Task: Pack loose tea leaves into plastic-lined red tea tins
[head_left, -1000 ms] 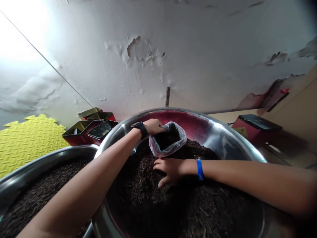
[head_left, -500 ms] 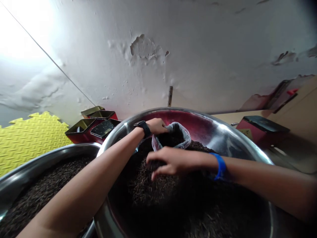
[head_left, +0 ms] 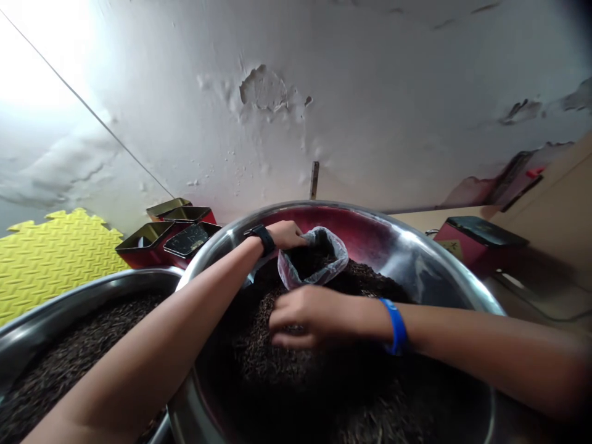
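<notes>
A clear plastic bag with dark loose leaves inside stands in the large steel basin. My left hand, with a dark watch at the wrist, pinches the bag's left rim. Dark dried leaves that look like loose tea fill the basin around the bag. Just in front of the bag, my right hand hovers low over the leaves, palm down. Its fingers are curved, with a gap between thumb and fingers, and I see no clump in them. A blue band circles that wrist.
A second steel basin of similar leaves sits at the left. Behind it are several red tins and a yellow foam mat. A red box with a dark lid stands at the right. The peeling wall rises behind.
My right hand has moved down and toward me, away from the bag's mouth to the leaves. My left hand keeps its hold on the bag's rim. The view has shifted slightly.
</notes>
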The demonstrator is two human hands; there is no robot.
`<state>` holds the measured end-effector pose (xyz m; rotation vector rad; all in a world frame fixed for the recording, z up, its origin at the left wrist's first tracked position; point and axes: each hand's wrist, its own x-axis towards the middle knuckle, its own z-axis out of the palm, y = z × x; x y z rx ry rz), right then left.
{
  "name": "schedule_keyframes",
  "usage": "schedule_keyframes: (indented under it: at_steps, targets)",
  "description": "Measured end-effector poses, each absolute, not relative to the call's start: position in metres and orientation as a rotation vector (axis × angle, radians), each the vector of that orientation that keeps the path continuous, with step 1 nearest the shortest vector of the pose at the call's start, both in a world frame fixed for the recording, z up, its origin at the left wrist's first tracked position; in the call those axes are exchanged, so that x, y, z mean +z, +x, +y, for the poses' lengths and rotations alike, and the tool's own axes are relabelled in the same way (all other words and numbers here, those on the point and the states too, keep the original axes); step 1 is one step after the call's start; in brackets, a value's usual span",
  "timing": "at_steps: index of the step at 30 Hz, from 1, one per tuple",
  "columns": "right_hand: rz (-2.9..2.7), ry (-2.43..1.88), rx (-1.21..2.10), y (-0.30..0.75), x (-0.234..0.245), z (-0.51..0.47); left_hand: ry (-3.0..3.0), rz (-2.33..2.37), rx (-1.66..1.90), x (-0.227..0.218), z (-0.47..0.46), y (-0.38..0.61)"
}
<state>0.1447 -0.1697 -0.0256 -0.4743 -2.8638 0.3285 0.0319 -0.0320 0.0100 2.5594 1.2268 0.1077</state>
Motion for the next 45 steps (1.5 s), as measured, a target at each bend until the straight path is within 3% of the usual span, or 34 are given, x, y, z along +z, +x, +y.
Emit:
schedule_keyframes:
  at_steps: [3,6,9,15,20,26,29,34,37,41,45]
  targets:
    - [-3.063,-0.408,0.672,0.14,-0.061,-0.166,2.566,1.185,0.096,0.011,-0.036,0.034]
    - [-2.978,-0.894,0.662,0.147,-0.086,-0.15,2.57,1.161,0.104,0.011,-0.038,0.035]
    - [-2.966,-1.087,0.663,0.149,-0.091,-0.146,2.57,1.18,0.104,0.01,-0.036,0.035]
    - [-3.346,-0.709,1.322,0.128,-0.086,-0.175,2.559,1.14,0.113,0.008,-0.032,0.033]
    - [-3.363,-0.494,1.146,0.126,-0.064,-0.182,2.573,1.124,0.112,0.007,-0.032,0.033]
    - [-2.639,-0.786,0.403,0.155,0.003,-0.149,2.607,1.029,0.098,0.013,-0.037,0.035]
    - [-2.454,-0.989,0.038,0.178,0.011,-0.125,2.655,0.996,0.042,0.015,-0.037,0.036]
    - [-2.5,-1.006,-0.208,0.181,0.008,-0.13,2.663,1.018,0.106,0.01,-0.032,0.033]
    - [-2.572,-0.751,-0.183,0.158,-0.002,-0.159,2.601,1.038,0.112,0.008,-0.031,0.031]
    - [-3.085,-0.26,0.206,0.142,-0.046,-0.172,2.565,1.103,0.089,0.01,-0.034,0.033]
    - [-3.126,-0.787,0.442,0.154,-0.089,-0.148,2.577,1.13,0.071,0.011,-0.034,0.034]
